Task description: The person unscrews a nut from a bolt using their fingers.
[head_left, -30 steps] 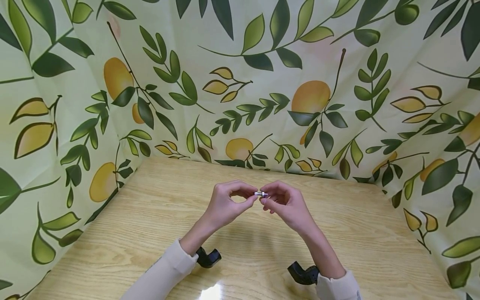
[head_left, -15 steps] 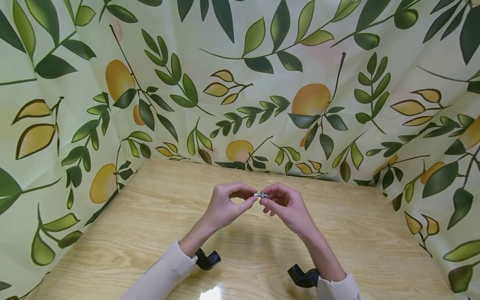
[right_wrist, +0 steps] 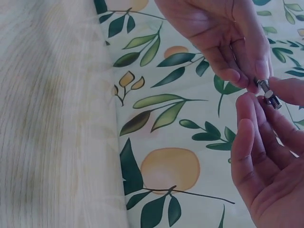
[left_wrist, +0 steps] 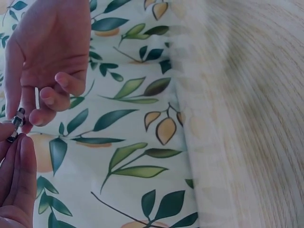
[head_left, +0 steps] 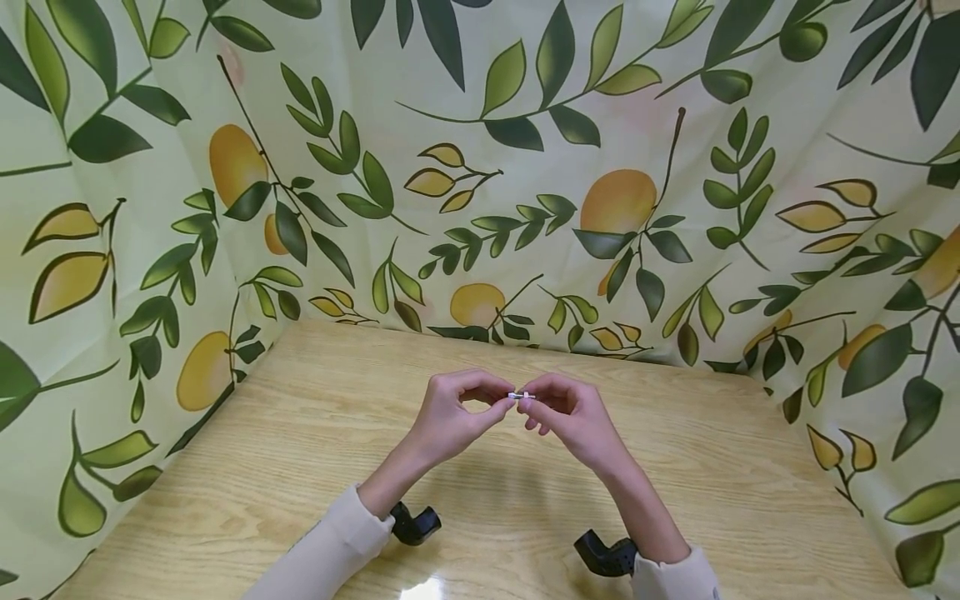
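Left hand (head_left: 448, 418) and right hand (head_left: 579, 422) — both pinching a metal bolt (right_wrist: 264, 86) (nut (right_wrist: 269, 94) round its middle) above the table (head_left: 300, 433).

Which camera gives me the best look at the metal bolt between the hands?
The right wrist view: the metal bolt shows largest there, its threads plainly visible. The left wrist view shows it smaller and darker, near the left edge, partly covered; the head view shows only a tiny bright piece.

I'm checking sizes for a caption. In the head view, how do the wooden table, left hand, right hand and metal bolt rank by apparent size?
1. Wooden table
2. Left hand, right hand: too alike to rank
3. Metal bolt
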Motion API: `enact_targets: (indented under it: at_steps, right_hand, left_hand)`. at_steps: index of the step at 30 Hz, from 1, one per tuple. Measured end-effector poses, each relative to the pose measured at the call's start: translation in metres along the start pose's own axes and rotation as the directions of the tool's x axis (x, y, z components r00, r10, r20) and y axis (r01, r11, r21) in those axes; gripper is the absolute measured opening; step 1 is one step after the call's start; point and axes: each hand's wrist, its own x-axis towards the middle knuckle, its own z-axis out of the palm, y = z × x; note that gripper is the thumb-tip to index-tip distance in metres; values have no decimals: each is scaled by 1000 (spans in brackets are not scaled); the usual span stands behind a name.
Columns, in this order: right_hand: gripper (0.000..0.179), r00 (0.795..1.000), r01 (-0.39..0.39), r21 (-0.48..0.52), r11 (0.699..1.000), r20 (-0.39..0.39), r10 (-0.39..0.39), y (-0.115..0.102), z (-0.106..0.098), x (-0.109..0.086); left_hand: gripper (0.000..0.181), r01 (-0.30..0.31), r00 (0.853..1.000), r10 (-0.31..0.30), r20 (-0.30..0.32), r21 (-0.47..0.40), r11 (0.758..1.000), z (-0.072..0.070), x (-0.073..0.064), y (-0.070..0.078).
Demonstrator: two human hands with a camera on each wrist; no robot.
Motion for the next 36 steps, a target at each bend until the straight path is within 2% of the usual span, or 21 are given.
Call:
enact_targets:
  at_steps: [10, 18, 28, 36]
  right_hand:
    - [24, 999, 25, -9, 1000, -26, -25, 0, -2, 0]
    - [15, 999, -39, -31, 999, 16, 40, 1, -1, 1]
    - [18, 1000, 14, -16, 1000, -6, -15, 0, -1, 1]
    - [16, 999, -43, -32, 999, -6, 43, 0, -2, -1]
  left_hand:
    - [11, -6, 1000, 6, -1, -4, 1000, 0, 1, 0]
    - [10, -12, 1000, 12, 4, -3, 1000, 1, -1, 1]
    - [11, -7, 1000, 7, 1, 0, 1000, 1, 0, 1]
    - [10, -12, 1000, 12, 5, -1, 1000, 1, -1, 1]
